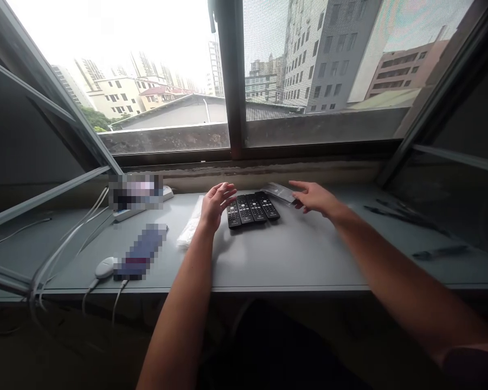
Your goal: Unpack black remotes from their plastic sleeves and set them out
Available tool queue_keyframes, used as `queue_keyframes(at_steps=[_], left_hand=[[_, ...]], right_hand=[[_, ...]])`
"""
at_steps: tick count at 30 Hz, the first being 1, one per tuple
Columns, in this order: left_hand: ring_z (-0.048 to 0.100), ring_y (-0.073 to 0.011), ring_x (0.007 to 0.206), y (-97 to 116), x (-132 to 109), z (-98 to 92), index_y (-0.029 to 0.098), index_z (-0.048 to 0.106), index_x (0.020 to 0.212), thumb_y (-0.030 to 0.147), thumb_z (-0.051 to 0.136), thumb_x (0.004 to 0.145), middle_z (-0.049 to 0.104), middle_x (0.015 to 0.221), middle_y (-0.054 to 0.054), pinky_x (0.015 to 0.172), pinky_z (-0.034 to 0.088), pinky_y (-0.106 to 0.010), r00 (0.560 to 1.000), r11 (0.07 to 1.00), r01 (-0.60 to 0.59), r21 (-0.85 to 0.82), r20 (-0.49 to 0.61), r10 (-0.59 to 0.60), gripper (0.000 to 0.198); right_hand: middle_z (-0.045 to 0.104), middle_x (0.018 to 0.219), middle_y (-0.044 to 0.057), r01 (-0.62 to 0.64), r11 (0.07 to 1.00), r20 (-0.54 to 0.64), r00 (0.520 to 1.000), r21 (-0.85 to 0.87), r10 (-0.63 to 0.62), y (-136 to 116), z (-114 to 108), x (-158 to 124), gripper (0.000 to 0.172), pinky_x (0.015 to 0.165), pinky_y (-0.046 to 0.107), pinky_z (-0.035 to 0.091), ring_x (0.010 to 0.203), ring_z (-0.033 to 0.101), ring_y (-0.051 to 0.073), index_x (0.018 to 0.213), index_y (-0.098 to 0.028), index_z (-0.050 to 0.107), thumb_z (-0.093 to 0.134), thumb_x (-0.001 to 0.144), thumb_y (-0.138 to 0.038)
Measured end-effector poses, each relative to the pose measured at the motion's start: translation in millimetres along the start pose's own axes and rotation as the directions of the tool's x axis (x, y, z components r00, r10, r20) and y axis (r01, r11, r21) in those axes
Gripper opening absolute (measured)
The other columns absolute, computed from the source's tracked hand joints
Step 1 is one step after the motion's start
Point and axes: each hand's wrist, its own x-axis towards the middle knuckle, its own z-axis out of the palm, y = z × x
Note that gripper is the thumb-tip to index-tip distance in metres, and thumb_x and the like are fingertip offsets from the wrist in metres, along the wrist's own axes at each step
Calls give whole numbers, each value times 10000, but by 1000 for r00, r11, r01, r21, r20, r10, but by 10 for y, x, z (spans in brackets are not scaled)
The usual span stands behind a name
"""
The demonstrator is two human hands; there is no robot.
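Several black remote controls (250, 210) lie side by side on the grey desk (293, 260), their buttons facing up. My left hand (216, 206) hangs at their left end with its fingers apart, close to the nearest remote. My right hand (315, 197) is held out to the right of them, fingers spread, next to the end of a flat grey packet (278, 192). That packet lies behind the remotes. A crumpled white plastic sheet (190, 223) lies just left of my left hand.
Left of the sheet are a pixelated flat object (141, 252), a white mouse (104, 267) and a white power strip (140, 208) with white cables. Dark slender tools (439, 252) lie at the right. Open window frames (44, 189) flank the desk's far edge.
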Motion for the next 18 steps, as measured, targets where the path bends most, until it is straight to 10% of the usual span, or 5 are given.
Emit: queue_keyframes(at_steps=[10, 18], left_hand=[[785, -282, 1196, 7, -14, 5, 175, 725, 1158, 486, 864, 905, 782, 1335, -169, 1126, 586, -472, 1000, 1000, 3, 8, -10, -3, 424], [791, -286, 1070, -114, 76, -82, 177, 751, 1076, 535, 835, 902, 818, 1173, -161, 1020, 606, -471, 997, 969, -17, 247, -68, 34, 407]], right_hand=[[849, 878, 95, -35, 987, 370, 925, -158, 92, -6, 14, -83, 880, 499, 254, 592, 617, 748, 195, 1720, -164, 508, 871, 932, -315], [847, 958, 91, 203, 849, 312, 949, -487, -48, 14, 88, -41, 660, 761, 334, 633, 763, 782, 243, 1607, -193, 668, 766, 1012, -463]])
